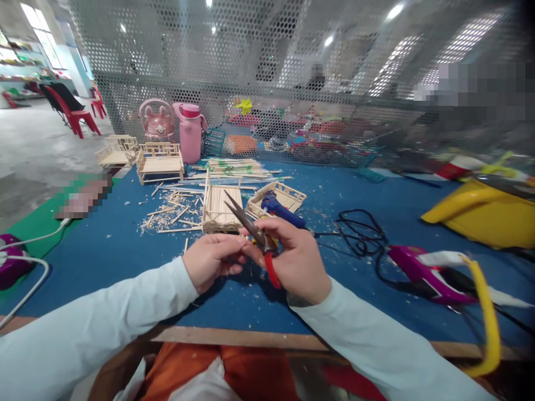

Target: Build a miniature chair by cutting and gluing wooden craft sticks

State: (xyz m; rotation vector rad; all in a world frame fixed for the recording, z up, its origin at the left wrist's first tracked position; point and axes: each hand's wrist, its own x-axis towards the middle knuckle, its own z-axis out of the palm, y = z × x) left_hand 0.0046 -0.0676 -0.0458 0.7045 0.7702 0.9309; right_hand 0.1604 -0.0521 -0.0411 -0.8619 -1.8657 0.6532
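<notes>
Left hand (211, 262): thumb and forefinger narrowed to a pinch on one small, pale, wood-coloured piece (246, 238), largely hidden where the fingertips of both hands meet. Right hand (298, 256): fingers curled about one pair of dark metal scissors with red, smooth-looking handles (256, 228) — the tapering blades point away and to the left.

Just beyond the hands stand two pale, slatted furniture models of thin round sticks: one upright model (223, 203), and one tilted model (295, 196) with a blue, gun-shaped tool (282, 211) against it. Two further bench-like stick models (159, 162) (117, 150) stand at the far left, making four in all. Between lie loose sticks and splintery offcuts (171, 209), too many to count.

Outward again: one pink, cylindrical bottle (191, 136), one purple-and-white device (432, 273) at right, and one yellow, angular plastic container (480, 211) — all on the blue, chip-strewn tabletop (234, 312), before a perforated metal screen (234, 67).
</notes>
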